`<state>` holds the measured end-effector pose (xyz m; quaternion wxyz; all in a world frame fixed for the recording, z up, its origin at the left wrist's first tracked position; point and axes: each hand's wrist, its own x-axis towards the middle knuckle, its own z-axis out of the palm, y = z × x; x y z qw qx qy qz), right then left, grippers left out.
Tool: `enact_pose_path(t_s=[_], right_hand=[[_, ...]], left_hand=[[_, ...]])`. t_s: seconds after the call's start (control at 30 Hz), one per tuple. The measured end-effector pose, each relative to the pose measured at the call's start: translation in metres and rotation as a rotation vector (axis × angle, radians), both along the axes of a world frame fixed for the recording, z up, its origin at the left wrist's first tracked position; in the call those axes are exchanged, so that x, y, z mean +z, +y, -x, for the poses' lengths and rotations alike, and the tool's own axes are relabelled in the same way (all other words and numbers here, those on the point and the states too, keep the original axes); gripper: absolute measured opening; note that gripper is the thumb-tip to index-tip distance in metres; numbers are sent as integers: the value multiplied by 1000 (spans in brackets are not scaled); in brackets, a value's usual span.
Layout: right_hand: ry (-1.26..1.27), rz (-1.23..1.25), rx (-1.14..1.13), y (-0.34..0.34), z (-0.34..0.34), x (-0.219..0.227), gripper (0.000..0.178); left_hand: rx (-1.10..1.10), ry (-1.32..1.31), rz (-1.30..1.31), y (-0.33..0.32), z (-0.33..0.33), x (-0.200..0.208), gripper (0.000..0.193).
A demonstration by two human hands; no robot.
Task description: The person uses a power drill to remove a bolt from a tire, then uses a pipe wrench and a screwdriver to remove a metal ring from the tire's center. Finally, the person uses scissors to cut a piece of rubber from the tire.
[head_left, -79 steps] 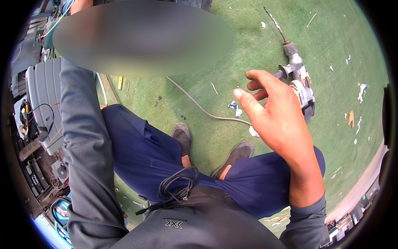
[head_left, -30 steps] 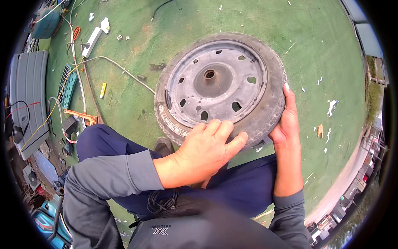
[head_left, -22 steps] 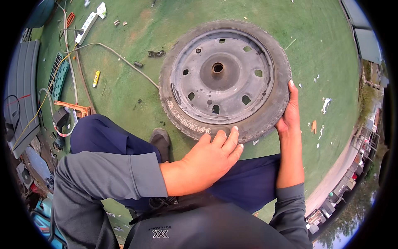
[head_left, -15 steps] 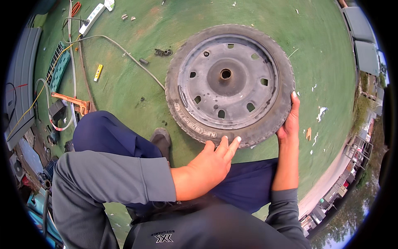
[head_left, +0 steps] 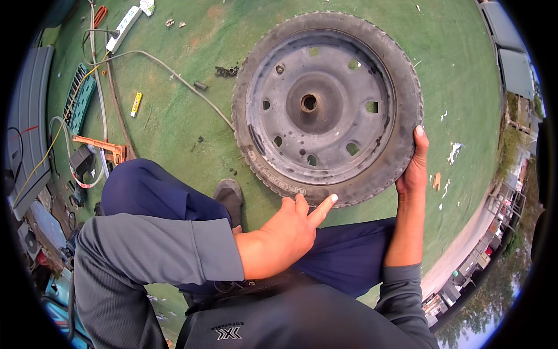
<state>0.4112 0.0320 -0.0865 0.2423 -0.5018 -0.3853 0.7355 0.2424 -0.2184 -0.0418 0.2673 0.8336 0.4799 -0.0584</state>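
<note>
A black tyre [head_left: 403, 75] on a grey metal rim [head_left: 346, 125] makes up a wheel in front of me. The rim has several cut-outs and a raised hub with a round hole [head_left: 309, 103]. My right hand [head_left: 414, 166] grips the tyre's right edge, thumb on the sidewall, other fingers hidden beneath. At the near edge is my left hand [head_left: 285, 232], its index finger stretched along the sidewall and the others bent at the tyre's edge. The left thumb is hidden. The wheel looks tilted, its far side higher.
Left on the green ground [head_left: 180, 134] lie a white power strip [head_left: 124, 29], cables, a yellow box-shaped item [head_left: 136, 104], a teal tool case [head_left: 81, 104] and an orange tool [head_left: 104, 145]. A dark twisted piece [head_left: 226, 71] lies beside the wheel. My shoe [head_left: 228, 198] is near it.
The wheel's far side has come up toward me, so it looks larger. My right hand has shifted slightly right with it; my left hand has slid a little left along the near edge.
</note>
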Motion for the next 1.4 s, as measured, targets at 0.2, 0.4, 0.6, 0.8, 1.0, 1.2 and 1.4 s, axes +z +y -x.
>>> enact_pose_path(t_s=[0.2,0.4,0.6,0.8,1.0,1.2,1.4], right_hand=[[-25,-49,56,4,-11,-7,75],[-14,-79,39,1,-7,-6,69],[-38,-79,32,-2,0,-1,68],[-29,-29,16,5,-2,-8,71],[-45,-29,49,9,-25,-26,78],[-52,-64,102,14,-46,-42,84],[-78,-98,103,19,-54,-47,86]], left_hand=[[6,-19,18,-2,-1,-8,33],[-13,-24,93,2,-1,-8,33],[-14,-15,46,0,2,-2,23],[11,-25,-7,-3,0,4,25],[-102,-11,55,-5,5,3,32],[-101,7,136,-8,1,5,37],[-120,41,149,-5,1,10,48]])
